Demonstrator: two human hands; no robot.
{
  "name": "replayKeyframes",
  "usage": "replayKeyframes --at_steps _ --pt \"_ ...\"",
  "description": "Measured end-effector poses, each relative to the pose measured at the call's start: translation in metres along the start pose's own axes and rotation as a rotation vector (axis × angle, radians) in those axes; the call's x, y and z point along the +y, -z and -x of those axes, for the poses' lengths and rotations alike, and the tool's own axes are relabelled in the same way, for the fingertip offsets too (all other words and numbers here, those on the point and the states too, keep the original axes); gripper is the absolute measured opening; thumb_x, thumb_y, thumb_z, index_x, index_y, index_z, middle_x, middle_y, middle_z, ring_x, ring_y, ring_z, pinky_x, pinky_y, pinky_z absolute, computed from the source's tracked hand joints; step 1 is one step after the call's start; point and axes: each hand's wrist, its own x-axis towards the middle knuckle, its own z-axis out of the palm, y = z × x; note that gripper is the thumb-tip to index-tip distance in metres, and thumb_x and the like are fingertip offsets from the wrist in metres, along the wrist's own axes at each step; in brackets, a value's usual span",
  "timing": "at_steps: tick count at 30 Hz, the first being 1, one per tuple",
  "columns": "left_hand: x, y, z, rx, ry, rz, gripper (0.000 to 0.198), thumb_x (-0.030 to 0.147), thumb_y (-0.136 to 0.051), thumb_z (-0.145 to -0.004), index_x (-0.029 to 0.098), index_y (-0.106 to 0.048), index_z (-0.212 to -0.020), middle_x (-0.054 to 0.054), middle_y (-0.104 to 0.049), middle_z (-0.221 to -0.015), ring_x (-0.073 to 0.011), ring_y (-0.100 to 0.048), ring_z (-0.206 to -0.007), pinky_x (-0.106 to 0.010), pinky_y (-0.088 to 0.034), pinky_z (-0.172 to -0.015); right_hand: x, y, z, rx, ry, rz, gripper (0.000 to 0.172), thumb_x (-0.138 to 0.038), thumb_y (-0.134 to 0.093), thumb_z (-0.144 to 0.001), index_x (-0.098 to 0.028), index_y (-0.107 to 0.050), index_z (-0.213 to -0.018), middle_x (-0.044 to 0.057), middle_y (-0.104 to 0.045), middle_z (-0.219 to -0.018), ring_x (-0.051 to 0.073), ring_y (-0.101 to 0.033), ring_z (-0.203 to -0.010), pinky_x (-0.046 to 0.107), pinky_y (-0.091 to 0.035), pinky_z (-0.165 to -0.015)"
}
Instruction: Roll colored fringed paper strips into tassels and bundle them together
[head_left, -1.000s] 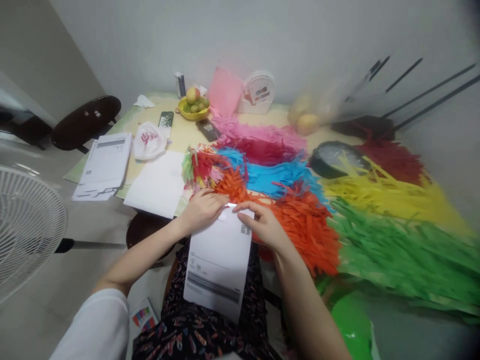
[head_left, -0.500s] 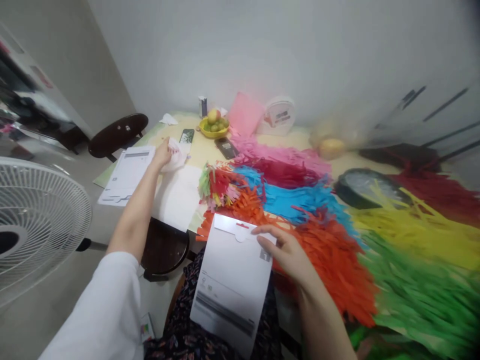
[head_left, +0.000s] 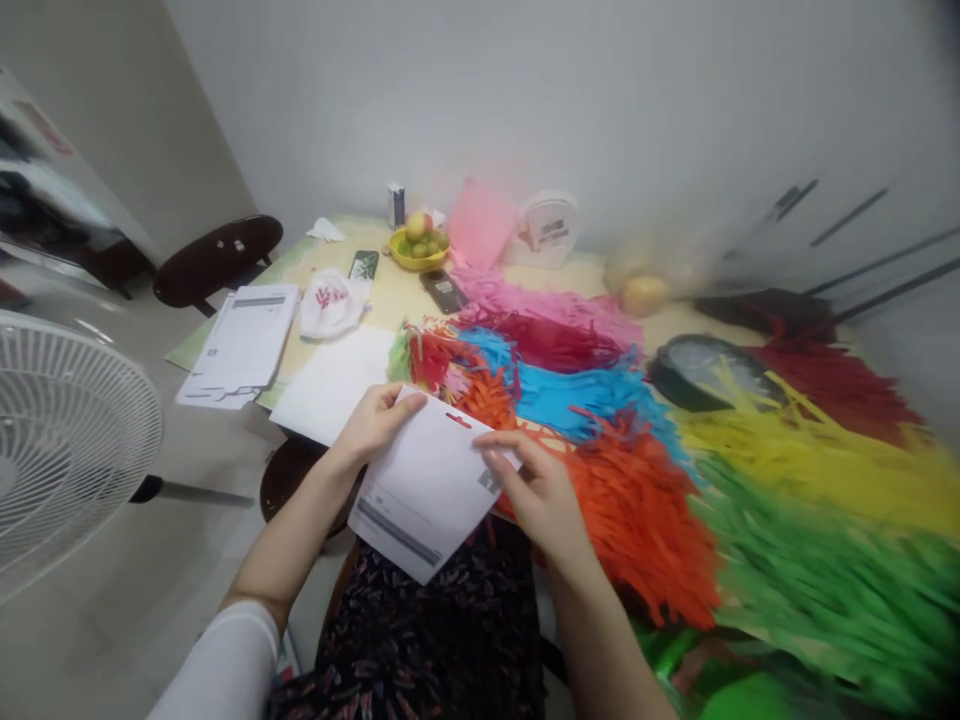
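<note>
A white printed packet with a red-edged hanging slot is held above my lap, tilted. My left hand grips its upper left corner, thumb on top. At its upper right edge, my right hand pinches the packet between thumb and fingers. White sheets lie on the table just beyond my left hand. Farther left are a crumpled white plastic bag with red print and a stack of similar white packets.
Fringed paper strips in orange, blue, pink, yellow and green cover the right side. Two phones and a yellow fruit bowl stand farther back. A white fan is at the left, near dark chairs.
My left hand has left the plastic bag and come back to grip the packet's upper left corner. The packet has risen and turned slightly in my right hand.
</note>
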Motion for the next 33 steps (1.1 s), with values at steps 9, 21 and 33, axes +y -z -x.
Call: replayKeyframes --at_steps 9,21,33 --pt "0.011 -0.015 0.018 0.138 -0.236 -0.638 0.039 0.045 -0.042 -0.097 0.017 -0.060 -0.076 -0.001 -0.064 -0.072 -0.0153 -0.058 -0.069 -0.025 -0.041 -0.065 0.028 -0.007 0.039 -0.182 -0.233 -0.242 0.042 -0.053 -0.056 -0.090 -0.016 -0.071 -0.098 0.007 -0.074 -0.083 0.023 -0.069 -0.069 0.035 -0.056 -0.067" --pt "0.012 -0.040 0.031 -0.049 -0.216 -1.184 0.043 0.052 -0.036 -0.099 0.017 -0.059 -0.111 -0.010 -0.071 -0.102 -0.0242 -0.066 -0.090 -0.030 -0.043 -0.069 0.025 -0.022 0.034 -0.104 -0.079 0.060 0.056 -0.036 -0.064 -0.085 -0.019 -0.048 -0.136 0.013 -0.065 -0.124 0.027 -0.064 -0.106 0.042 -0.052 -0.092" --pt "0.012 -0.012 0.052 -0.068 -0.147 -1.172 0.053 0.055 -0.022 -0.101 0.019 -0.062 -0.101 -0.007 -0.072 -0.091 -0.0231 -0.067 -0.082 -0.029 -0.041 -0.066 0.021 -0.017 0.050 -0.046 -0.074 -0.113 0.048 -0.041 -0.057 -0.092 -0.018 -0.052 -0.135 0.011 -0.063 -0.130 0.027 -0.060 -0.118 0.041 -0.048 -0.101"
